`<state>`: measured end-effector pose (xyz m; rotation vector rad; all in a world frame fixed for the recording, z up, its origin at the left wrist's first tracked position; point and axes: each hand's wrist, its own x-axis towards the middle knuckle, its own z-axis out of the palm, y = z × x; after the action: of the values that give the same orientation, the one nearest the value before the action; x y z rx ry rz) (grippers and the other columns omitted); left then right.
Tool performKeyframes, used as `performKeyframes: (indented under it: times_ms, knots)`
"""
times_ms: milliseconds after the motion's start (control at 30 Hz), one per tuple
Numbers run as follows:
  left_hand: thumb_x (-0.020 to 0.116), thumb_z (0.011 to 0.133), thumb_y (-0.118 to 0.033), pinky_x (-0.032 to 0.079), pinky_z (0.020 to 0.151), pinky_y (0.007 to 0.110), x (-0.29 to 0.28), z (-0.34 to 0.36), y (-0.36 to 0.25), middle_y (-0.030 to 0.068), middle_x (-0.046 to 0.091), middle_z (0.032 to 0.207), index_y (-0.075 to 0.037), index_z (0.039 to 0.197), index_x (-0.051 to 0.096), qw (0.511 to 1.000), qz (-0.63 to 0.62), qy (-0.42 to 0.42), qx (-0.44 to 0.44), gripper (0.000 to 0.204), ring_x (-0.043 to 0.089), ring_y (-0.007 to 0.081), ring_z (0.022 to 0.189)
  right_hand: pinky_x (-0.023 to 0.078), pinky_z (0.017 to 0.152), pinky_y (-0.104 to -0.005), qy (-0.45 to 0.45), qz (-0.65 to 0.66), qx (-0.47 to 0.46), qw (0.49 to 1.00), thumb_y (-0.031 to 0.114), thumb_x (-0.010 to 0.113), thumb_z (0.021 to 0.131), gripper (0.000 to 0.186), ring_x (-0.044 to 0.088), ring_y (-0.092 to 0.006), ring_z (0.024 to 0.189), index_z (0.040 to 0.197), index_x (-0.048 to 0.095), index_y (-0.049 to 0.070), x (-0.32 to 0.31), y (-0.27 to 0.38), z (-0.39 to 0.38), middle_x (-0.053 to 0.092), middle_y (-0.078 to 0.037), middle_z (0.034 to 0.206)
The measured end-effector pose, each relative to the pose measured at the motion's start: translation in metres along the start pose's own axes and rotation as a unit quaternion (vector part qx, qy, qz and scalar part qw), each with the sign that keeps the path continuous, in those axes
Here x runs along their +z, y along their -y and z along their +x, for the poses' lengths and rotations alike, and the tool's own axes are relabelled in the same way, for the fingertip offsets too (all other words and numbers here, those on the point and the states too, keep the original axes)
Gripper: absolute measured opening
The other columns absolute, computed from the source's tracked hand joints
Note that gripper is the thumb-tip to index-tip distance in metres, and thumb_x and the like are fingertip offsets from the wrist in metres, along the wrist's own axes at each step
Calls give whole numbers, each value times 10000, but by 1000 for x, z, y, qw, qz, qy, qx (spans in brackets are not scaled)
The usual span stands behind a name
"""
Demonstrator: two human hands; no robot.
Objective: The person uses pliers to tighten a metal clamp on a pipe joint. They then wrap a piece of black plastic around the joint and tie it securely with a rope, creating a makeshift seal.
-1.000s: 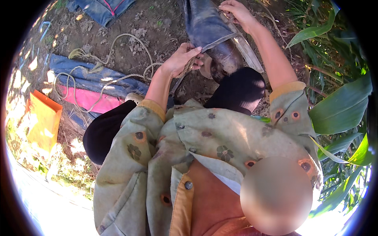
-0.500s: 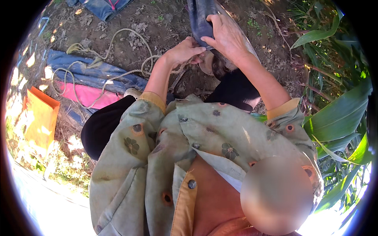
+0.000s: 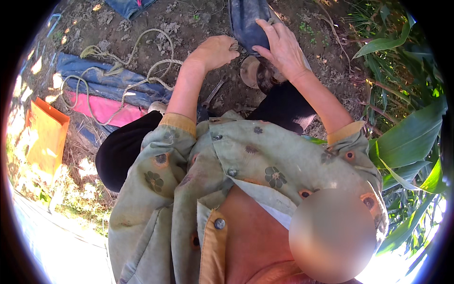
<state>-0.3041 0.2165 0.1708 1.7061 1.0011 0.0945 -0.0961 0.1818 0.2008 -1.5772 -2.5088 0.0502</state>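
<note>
Ground: bare brown soil, clodded and dry, dappled with sunlight; outdoors; glaring light toward the lower left rim
Right border: broad green leaves on tall stalks, in a dense stand
Left border: sunlit low growth; an orange bag, upright, near it
Cloth, left: a blue sheet, long and creased, flat on the soil; a pink panel along its near edge
Cloth, top: a second blue piece, partly out of view
Markings: dark flowers and orange-ringed spots printed on the wearer's pale green jacket; orange cuffs; metal button
Rope: tan rope, looped over blue sheet and soil, running behind the left forearm
Tool: metal wrench, lying on the soil between the left forearm and the fitting
Hose: dark blue-grey flexible hose, top centre; its lower end at a dark brown pipe fitting, the join partly covered; round rusty flange just beside
Left hand: fingers curled closed on a short bit of rope, beside the hose
Right hand: thumb and forefinger spread against the hose; other fingers partly hidden; firmness of grip cannot be told
</note>
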Motion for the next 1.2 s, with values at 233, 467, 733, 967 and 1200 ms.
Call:
performKeyframes:
  times_ms: [233, 467, 733, 967, 1200]
  knots:
    - [567, 874, -294, 485, 729, 379, 51, 19, 12, 193, 629, 736, 52, 928, 612, 994, -21, -97, 54, 353, 638, 295, 726, 484, 754, -404, 20, 48, -6, 999, 254, 757, 715, 768, 556, -315, 890, 1359, 353, 150, 0, -9, 8, 509, -123, 947]
    - [603, 845, -310, 482, 722, 383, 17, 13, 6, 185, 641, 813, 46, 932, 613, 996, -23, -76, 44, 367, 623, 300, 765, 485, 770, -408, 54, 40, 0, 998, 255, 749, 728, 788, 556, -320, 910, 1385, 322, 169, -5, -9, 9, 515, -128, 972]
    - [615, 804, -235, 471, 869, 429, 13, 2, 2, 204, 634, 1040, 5, 1034, 604, 989, 109, -93, 33, 333, 592, 359, 1013, 482, 772, -410, 29, 69, 15, 997, 218, 732, 750, 738, 547, -320, 889, 1382, 352, 192, -8, -8, 5, 507, -124, 953]
    - [621, 789, -207, 454, 809, 417, -18, -32, 0, 220, 623, 948, 10, 1000, 589, 986, 162, -38, -14, 304, 580, 386, 941, 475, 735, -410, 37, 66, 6, 997, 215, 731, 750, 713, 540, -306, 843, 1373, 383, 205, -7, -8, 5, 497, -107, 907]
    - [611, 806, -210, 461, 770, 410, -18, -5, -42, 220, 627, 895, 10, 987, 604, 983, 113, -50, 132, 285, 592, 390, 873, 479, 702, -314, 76, 242, 68, 965, 151, 707, 774, 732, 577, -187, 807, 1409, 350, 228, -19, -18, 13, 543, -57, 923]
